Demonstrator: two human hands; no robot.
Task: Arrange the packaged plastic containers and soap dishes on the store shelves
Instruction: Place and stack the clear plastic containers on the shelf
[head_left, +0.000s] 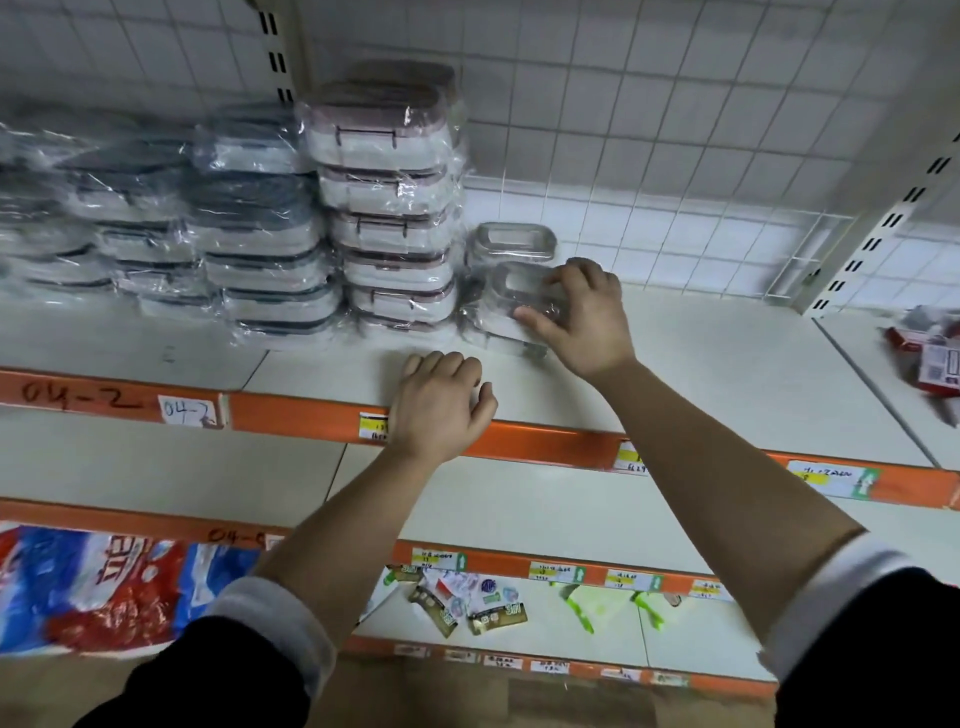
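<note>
Clear crinkly film wraps the small grey-rimmed plastic soap dish (519, 292), seen from my head camera. My right hand (579, 318) grasps it from its right end, fingers curled over the top and thumb on the near side. The dish sits on the white metal shelf with the orange edge strip (727, 364), just right of the tall stack of pink-trimmed white containers (395, 208). Its long axis runs across the shelf, roughly along the front edge. A second film-wrapped grey-rimmed dish (511, 241) stands just behind it.

My left hand (441, 405) rests on the shelf's front lip, loosely curled and holding nothing, below the stack. I judge the stack blocks any slide leftward, while bare shelf lies open to the right and towards me.
</note>
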